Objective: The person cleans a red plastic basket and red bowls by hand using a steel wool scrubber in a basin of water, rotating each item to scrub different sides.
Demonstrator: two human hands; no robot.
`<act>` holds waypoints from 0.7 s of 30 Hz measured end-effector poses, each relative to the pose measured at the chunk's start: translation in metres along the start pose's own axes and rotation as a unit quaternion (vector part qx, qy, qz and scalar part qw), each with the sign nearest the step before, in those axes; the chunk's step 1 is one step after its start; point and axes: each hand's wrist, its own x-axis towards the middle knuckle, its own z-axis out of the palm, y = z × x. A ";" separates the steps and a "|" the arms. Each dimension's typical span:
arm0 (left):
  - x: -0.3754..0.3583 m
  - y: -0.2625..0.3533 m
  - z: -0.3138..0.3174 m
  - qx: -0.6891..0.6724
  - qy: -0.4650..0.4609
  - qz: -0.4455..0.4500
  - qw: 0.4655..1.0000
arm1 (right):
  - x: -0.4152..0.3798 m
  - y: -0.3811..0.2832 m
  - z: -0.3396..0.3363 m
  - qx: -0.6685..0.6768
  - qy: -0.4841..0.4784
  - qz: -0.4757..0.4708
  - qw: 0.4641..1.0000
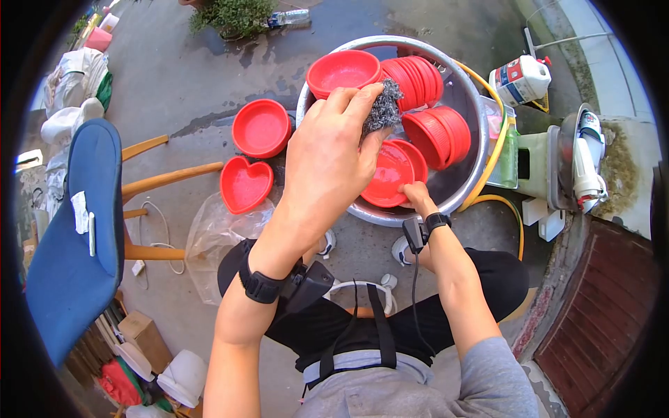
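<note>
White jug (519,79) right of the metal tub (383,40): red-and-blue label, print too small to read. Clear bottle (288,18) at the far side also has a label, not legible. Left hand (324,150) is raised over the tub's left side, back of the hand up, fingers and thumb clamped on a grey scourer (385,108). Right hand (417,196) is lower, pinching the edge of a red bowl (387,177) inside the tub, near side. Hands are apart. Black straps (262,284) on both wrists. Stacked bowls (446,136) fill more of the tub; left hand partly blocks the view. Round dish (261,127) and heart-shaped dish (247,184) sit left of the tub. Yellow hose (496,150) runs along its right rim. Blue chair (83,230) far left.
</note>
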 end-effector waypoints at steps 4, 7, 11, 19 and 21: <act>-0.002 0.000 -0.001 -0.001 0.008 0.004 1.000 | -0.032 -0.022 -0.020 -0.006 -0.100 0.018 0.995; -0.002 0.000 -0.005 -0.004 0.008 -0.006 1.000 | -0.047 -0.024 -0.024 -0.019 -0.075 -0.058 0.995; -0.001 -0.010 -0.007 -0.004 0.015 -0.014 1.000 | -0.076 -0.035 -0.020 -0.006 0.069 -0.173 0.983; -0.004 -0.022 -0.014 0.003 0.042 -0.020 0.999 | -0.105 -0.057 -0.027 -0.151 0.197 -0.302 0.920; -0.005 -0.024 -0.014 0.002 0.046 -0.021 0.999 | -0.115 -0.063 -0.025 -0.134 0.208 -0.350 0.903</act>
